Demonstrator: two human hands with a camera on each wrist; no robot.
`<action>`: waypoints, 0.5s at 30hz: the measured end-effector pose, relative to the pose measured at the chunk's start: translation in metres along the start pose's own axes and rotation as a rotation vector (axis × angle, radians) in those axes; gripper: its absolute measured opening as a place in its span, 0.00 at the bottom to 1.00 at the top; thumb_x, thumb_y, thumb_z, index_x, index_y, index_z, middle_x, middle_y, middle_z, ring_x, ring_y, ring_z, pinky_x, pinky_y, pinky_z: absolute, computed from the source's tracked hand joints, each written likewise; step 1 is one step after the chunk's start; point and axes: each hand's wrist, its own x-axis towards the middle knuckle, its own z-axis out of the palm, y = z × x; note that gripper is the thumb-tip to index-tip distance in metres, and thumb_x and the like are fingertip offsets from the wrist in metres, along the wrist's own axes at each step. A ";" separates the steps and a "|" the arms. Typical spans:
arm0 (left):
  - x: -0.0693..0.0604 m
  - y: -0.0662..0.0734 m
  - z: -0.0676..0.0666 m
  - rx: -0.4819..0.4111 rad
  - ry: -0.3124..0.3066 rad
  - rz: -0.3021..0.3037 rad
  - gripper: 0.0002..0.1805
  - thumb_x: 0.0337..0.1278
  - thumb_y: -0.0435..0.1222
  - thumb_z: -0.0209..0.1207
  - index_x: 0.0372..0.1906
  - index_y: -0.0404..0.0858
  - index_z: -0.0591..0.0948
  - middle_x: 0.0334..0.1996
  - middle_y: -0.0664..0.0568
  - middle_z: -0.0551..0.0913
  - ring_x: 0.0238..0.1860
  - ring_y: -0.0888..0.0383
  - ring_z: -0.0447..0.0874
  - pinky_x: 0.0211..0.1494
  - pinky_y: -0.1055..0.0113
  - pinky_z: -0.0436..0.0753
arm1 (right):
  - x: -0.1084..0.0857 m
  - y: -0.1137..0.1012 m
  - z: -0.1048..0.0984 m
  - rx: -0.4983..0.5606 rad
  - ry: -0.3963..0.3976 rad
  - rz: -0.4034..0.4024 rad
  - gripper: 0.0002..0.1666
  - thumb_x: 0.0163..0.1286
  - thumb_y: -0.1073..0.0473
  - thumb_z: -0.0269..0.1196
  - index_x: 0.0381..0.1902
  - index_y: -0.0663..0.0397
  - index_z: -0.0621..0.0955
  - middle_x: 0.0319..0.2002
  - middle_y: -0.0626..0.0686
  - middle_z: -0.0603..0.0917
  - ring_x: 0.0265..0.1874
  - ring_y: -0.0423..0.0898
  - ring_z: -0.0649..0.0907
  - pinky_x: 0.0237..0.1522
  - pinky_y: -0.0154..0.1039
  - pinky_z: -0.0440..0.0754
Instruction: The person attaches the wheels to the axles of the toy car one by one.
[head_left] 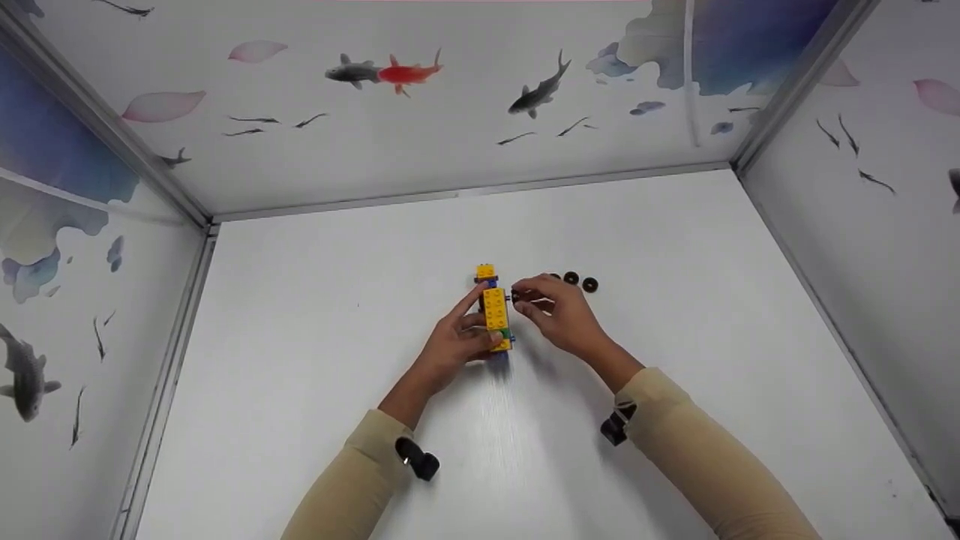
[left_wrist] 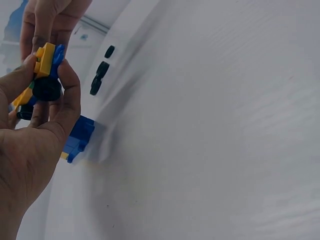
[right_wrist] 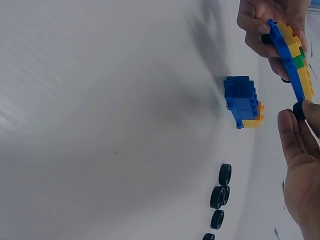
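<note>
Left hand grips a yellow, green and blue block vehicle off the table while the right hand pinches a black wheel at its right side. Fitted wheels show on the left side; this wheel and a bare blue peg seem left to do. Loose wheels and a blue-and-yellow block piece lie beyond on the white table, within fish-printed walls.

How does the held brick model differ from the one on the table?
The held model shows a green brick and wheels; the other model shows neither. The left hand grips the held model; the other model rests on the table. Both show blue and yellow.
</note>
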 end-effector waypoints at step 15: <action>-0.001 0.001 0.001 0.016 -0.030 0.020 0.51 0.72 0.34 0.72 0.89 0.67 0.59 0.68 0.39 0.81 0.58 0.50 0.91 0.61 0.57 0.93 | -0.001 -0.002 0.000 -0.009 -0.012 -0.001 0.16 0.81 0.62 0.69 0.63 0.53 0.88 0.57 0.55 0.89 0.59 0.52 0.91 0.63 0.50 0.91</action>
